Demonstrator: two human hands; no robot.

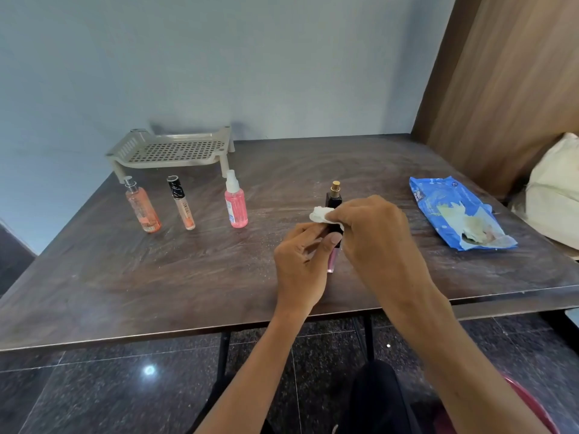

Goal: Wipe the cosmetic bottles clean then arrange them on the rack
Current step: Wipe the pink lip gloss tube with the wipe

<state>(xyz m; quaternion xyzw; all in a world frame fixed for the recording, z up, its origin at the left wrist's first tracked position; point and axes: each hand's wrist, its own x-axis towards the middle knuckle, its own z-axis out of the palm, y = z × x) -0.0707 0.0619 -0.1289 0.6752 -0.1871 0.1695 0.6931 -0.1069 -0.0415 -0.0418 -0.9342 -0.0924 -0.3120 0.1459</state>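
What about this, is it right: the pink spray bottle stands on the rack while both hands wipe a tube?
No. The head view shows the pink spray bottle standing on the table, in front of the rack; left hand and right hand do wipe a tube.

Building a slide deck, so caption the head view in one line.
Left hand holds a pink tube while the right hand presses a white wipe against it, rack behind.

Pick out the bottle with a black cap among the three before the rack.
The slim middle tube; the orange bottle has a silver top, the pink bottle a white sprayer.
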